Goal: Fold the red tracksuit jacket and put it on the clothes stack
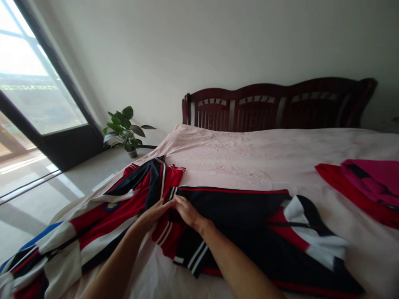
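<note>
A red, navy and white jacket (pixel 249 216) lies spread across the pink bedsheet (pixel 249 153), one part trailing off the bed's left edge. My left hand (pixel 154 214) and my right hand (pixel 187 211) meet at the jacket's middle, near a striped cuff. The fingers of both are closed, pinching the dark fabric there. Both forearms reach in from the bottom of the view.
Folded red and magenta clothes (pixel 368 185) lie at the right of the bed. A dark wooden headboard (pixel 277 104) stands against the wall. A potted plant (pixel 126 131) sits on the floor by a large window (pixel 34 83) at the left.
</note>
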The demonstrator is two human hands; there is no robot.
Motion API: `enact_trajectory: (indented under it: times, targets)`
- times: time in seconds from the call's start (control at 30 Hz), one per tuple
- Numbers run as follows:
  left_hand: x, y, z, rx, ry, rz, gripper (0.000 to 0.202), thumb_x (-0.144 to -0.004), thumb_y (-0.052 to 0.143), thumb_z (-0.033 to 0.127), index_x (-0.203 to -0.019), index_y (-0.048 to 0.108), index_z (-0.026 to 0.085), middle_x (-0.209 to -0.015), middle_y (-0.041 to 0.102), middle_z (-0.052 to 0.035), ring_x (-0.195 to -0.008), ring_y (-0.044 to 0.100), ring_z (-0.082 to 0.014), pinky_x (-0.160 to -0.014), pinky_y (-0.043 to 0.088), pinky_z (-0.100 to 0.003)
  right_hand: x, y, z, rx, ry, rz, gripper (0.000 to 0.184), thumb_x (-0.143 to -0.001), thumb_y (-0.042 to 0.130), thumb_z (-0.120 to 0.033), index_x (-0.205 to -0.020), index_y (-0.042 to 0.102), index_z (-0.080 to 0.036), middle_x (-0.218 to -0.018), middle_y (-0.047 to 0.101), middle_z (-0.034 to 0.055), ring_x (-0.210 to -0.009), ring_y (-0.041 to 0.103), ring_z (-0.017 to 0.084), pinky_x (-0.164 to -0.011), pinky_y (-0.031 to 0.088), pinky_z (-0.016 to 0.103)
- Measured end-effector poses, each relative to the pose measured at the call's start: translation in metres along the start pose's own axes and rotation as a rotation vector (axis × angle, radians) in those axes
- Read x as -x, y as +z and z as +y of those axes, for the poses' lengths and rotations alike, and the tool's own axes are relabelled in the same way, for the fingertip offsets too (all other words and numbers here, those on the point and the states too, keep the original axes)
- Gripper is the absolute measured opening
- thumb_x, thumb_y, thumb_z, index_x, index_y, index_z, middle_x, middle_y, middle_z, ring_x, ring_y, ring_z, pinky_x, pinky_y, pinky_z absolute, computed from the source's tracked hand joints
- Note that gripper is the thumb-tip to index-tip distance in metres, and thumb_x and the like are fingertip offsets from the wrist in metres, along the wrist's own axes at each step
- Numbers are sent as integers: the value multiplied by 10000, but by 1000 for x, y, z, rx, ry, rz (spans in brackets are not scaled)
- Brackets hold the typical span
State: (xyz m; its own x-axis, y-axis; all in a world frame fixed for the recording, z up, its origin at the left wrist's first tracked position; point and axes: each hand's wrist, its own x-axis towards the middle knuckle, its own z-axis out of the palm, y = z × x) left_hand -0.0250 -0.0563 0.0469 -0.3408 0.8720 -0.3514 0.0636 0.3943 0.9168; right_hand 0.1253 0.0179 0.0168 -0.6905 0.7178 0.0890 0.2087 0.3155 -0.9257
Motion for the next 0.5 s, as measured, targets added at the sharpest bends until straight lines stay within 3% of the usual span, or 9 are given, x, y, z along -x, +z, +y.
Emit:
enact_trajectory:
  times: [0.13,0.27,0.37,0.5]
  targets:
    - [-18,0,-7,-54,43,-39,337,-673,783,386,-886,689,143,-704,722,-25,-693,700,-216,-621,553,-292,16,-6,-5,-126,-30,-95,525,-895,574,-306,-1408,548,-197,-1507,491,60,-1417,410,223,-1193,292,405]
    - [-37,-12,-16,-119,56,18,217,-599,773,202,-779,664,148,-627,711,-6,-648,698,-209,-645,561,-288,55,-31,-8,-64,-37,41,476,-828,567,-191,-1298,645,-193,-1326,659,59,-1225,608,204,-1093,438,355]
    - [-46,-21,-21,-165,62,101,233,-559,743,131,-761,633,165,-607,706,14,-631,692,-197,-651,561,-282,93,-75,2,32,-16,286,388,-843,527,-191,-1189,701,-206,-1208,717,56,-1109,666,199,-1009,503,343]
    - [-51,-20,-27,-241,59,149,145,-597,711,184,-712,622,175,-553,678,14,-630,701,-220,-636,568,-305,145,-168,27,309,179,633,404,-873,454,-174,-1216,665,-204,-1188,712,73,-1087,663,201,-982,505,356]
